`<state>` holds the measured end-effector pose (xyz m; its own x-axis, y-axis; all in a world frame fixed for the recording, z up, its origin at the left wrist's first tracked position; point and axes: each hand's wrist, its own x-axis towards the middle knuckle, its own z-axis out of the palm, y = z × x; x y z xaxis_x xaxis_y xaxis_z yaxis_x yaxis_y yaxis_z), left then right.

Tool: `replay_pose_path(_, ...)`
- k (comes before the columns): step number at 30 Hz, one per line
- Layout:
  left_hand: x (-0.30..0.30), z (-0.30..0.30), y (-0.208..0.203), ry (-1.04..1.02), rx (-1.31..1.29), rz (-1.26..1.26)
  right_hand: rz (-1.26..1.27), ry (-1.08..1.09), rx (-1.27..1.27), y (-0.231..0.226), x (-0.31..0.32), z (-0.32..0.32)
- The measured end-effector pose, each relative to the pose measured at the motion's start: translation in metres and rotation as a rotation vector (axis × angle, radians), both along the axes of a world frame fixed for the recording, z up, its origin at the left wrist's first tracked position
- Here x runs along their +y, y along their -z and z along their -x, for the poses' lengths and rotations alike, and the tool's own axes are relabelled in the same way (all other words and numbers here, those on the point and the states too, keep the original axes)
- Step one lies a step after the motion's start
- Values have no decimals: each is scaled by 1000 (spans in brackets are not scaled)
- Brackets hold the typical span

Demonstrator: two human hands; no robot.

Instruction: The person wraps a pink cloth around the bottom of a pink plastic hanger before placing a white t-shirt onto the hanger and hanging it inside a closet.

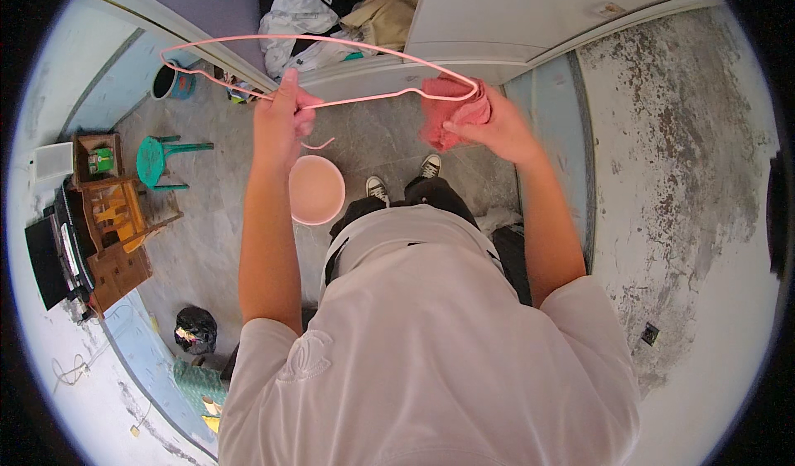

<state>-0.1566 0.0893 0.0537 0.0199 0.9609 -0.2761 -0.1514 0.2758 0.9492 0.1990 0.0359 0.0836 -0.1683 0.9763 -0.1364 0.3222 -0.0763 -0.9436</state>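
My left hand [280, 122] is closed round a pink wire clothes hanger [356, 99], gripping it near the hook, whose curved end hangs below the fingers. The long loop of the hanger stretches across in front of me. At its right end a crumpled red cloth [447, 122] is folded over the wire. My right hand [503, 126] pinches that cloth against the hanger's end, and some of its fingers are hidden behind the cloth.
A pink basin [341, 176] stands on the floor left of my feet. Farther left are a green stool [152, 161], a wooden cabinet [120, 275] and a dark bucket [180, 83]. An open wardrobe with piled clothes [298, 19] is ahead. A black bag [195, 330] lies lower left.
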Motion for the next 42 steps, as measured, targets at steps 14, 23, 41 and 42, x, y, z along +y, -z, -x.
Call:
replay_pose_path(14, -36, -74, 29, -56, -275, 119, 118, 298, 1020, 20, 9, 84)
replay_pose_path(23, -60, -83, 20, -127, -390, 148, 39, 514, 1091, 19, 18, 54)
replay_pose_path(41, -24, -46, -15, 472, 642, -322, -162, -308, -603, -32, 10, -6)
replay_pose_path(42, -24, -52, -7, 560, 793, -358, -198, -312, -546, -30, 8, 2)
